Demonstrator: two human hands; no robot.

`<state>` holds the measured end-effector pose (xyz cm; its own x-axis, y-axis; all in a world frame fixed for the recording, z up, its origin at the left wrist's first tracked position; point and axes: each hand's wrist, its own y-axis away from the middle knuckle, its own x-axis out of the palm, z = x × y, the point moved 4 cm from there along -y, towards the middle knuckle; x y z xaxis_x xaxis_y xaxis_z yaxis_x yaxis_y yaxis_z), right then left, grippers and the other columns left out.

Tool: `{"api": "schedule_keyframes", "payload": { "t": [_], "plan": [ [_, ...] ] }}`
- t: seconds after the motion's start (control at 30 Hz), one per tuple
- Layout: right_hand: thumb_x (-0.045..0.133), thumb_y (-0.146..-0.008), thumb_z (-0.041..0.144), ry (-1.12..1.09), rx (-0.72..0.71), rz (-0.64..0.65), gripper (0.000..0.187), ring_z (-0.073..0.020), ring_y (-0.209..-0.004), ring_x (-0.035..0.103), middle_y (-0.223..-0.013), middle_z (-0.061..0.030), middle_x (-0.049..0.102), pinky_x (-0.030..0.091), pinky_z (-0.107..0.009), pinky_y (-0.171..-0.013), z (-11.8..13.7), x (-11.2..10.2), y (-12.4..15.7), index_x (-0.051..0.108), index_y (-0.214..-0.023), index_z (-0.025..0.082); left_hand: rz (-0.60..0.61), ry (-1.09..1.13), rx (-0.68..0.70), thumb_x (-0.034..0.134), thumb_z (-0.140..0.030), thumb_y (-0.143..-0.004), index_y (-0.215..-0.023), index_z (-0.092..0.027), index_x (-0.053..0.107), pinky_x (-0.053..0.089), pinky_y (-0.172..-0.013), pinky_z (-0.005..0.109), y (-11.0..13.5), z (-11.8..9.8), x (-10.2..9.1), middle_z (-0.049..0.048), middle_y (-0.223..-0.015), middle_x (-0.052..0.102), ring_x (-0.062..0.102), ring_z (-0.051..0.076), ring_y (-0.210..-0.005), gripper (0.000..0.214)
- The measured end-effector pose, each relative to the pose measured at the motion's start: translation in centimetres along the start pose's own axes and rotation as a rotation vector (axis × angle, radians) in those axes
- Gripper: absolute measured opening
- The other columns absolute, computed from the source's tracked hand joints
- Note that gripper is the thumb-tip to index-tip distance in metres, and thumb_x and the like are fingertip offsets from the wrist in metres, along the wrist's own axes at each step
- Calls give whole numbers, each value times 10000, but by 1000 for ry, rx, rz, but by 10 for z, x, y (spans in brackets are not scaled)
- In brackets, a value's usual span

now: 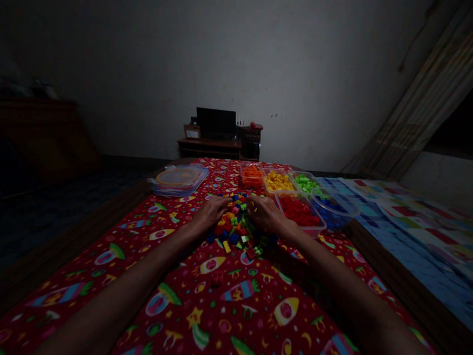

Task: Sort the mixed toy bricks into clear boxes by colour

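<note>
A loose pile of mixed-colour toy building bricks point(236, 227) lies on the red patterned tablecloth point(236, 310). My left hand point(212, 211) is at the pile's left edge, its fingers stretched toward the bricks and the thumb somewhat apart; I see nothing held in it. On the opposite side, my right hand point(266, 213) reaches over the pile with its fingers curled inward. A small yellow bit shows by those fingertips, but the dim light hides what they grip. One red brick point(218, 279) sits apart, nearer to me.
Right of the pile stand clear tubs: orange bricks point(253, 176), yellow bricks point(280, 181), green bricks point(305, 184), red bricks point(298, 211) and a round tub point(347, 213) of blue ones. Stacked lids point(180, 178) lie back left. A bed point(417, 222) adjoins the right side.
</note>
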<state>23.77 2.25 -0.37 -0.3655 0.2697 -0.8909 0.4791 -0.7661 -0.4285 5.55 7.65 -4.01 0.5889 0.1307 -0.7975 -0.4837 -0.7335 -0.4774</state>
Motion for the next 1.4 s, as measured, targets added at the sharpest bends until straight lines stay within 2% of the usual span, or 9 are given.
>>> {"api": "schedule_keyframes", "payload": {
  "t": [0.17,0.3,0.43,0.67,0.8,0.97,1.13,1.27,1.4],
  "plan": [
    [460,-849,167,-51,19,3,191,-112,-630,470,-783,-54,620,285,-216,-586,8,-5,2,549,-1013,125,-56,121,-178,578,-383,-747,-1078,-179,647,464,-807,322,-4,-5,-8,69,-978,684,612,227,-876,394],
    [462,-864,190,-103,9,5,374,-114,-598,471,-746,-36,613,281,-214,-570,13,-11,3,432,-1228,114,77,433,-221,589,-483,-691,-925,-154,691,472,-664,266,-13,-21,-3,17,-795,691,613,186,-719,417],
    [441,-883,200,-84,-64,69,350,-107,-591,492,-746,-29,614,271,-209,-559,14,-6,3,459,-1231,167,163,508,-244,569,-528,-680,-718,-143,698,435,-578,233,-13,-36,0,-14,-633,643,578,154,-616,407],
    [442,-885,225,-81,-47,-27,321,-100,-582,494,-743,-38,627,302,-207,-559,6,-13,3,531,-1186,155,116,559,-321,602,-547,-669,-860,-146,725,465,-607,254,-8,-28,-5,30,-755,713,627,190,-690,461],
    [500,-844,233,-55,93,-101,347,-111,-584,519,-725,-39,637,343,-216,-570,-23,-36,-1,562,-1177,155,89,486,-271,618,-472,-673,-871,-180,732,492,-690,277,-11,-13,-4,37,-863,731,646,205,-775,371],
    [510,-835,241,162,277,-219,365,-171,-774,604,-897,-107,680,407,-252,-685,-85,-65,-32,580,-1180,142,60,420,-270,605,-439,-683,-871,-185,730,496,-764,297,-10,-5,-5,33,-902,731,653,211,-817,339],
    [518,-838,291,315,443,-55,383,-222,-915,605,-1052,-163,656,421,-283,-745,-131,-69,-61,592,-1174,124,55,345,-207,612,-452,-681,-901,-184,722,484,-786,310,-8,-8,-4,46,-941,720,642,217,-846,363],
    [487,-856,279,338,379,-32,340,-199,-844,592,-992,-169,664,387,-257,-685,-114,-64,-56,620,-1118,109,87,255,-106,609,-445,-694,-835,-194,729,468,-738,271,-10,-19,-13,45,-883,712,629,196,-813,312],
    [428,-866,225,193,197,34,271,-105,-592,493,-700,-65,635,286,-213,-554,-53,-49,-32,673,-817,122,202,202,-59,600,-390,-708,-771,-207,726,457,-695,241,-11,-32,-20,25,-813,696,613,170,-755,231]
  ]
}}
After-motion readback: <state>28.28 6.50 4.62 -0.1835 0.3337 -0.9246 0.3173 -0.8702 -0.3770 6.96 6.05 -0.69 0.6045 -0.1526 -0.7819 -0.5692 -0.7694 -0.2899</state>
